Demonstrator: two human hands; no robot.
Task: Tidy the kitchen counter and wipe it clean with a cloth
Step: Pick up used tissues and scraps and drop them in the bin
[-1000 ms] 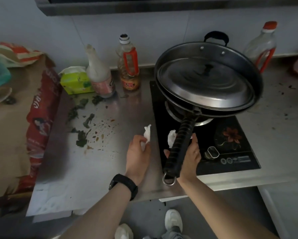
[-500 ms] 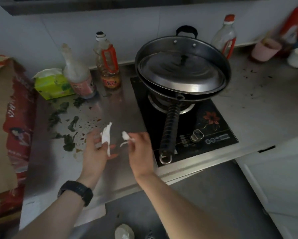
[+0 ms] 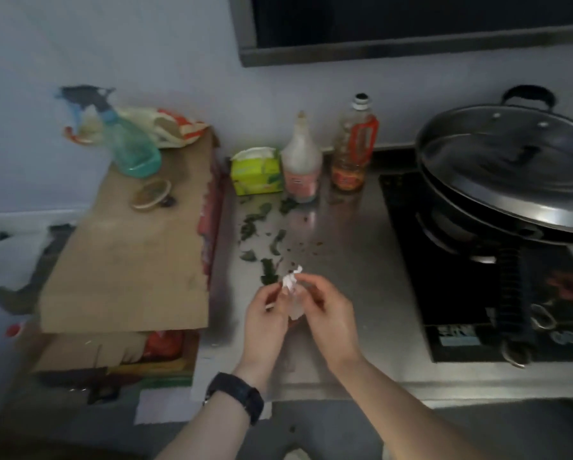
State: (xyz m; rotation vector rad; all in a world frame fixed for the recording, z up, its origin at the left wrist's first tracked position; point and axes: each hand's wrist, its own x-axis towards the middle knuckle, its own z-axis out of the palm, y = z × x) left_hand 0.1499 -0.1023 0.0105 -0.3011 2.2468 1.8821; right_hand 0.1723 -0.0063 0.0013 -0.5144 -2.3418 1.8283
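Both hands meet over the steel counter point(image 3: 351, 260) and hold a crumpled white tissue point(image 3: 291, 282) between them. My left hand point(image 3: 267, 322), with a black watch on its wrist, pinches the tissue from the left. My right hand point(image 3: 328, 313) pinches it from the right. Just beyond the hands, green leaf scraps point(image 3: 268, 240) and small reddish crumbs point(image 3: 306, 245) are strewn over the counter.
A lidded black pan point(image 3: 510, 174) sits on the induction hob point(image 3: 451, 280) at right, handle pointing toward me. A green tissue pack point(image 3: 257, 172), white bottle point(image 3: 301, 161) and oil bottle point(image 3: 353, 151) line the wall. Cardboard point(image 3: 129, 254) with a spray bottle point(image 3: 126, 141) lies left.
My right hand let go of the pan handle, leaving the pan on the hob, and came to my left hand. Both now pinch the tissue together. The view swung left.
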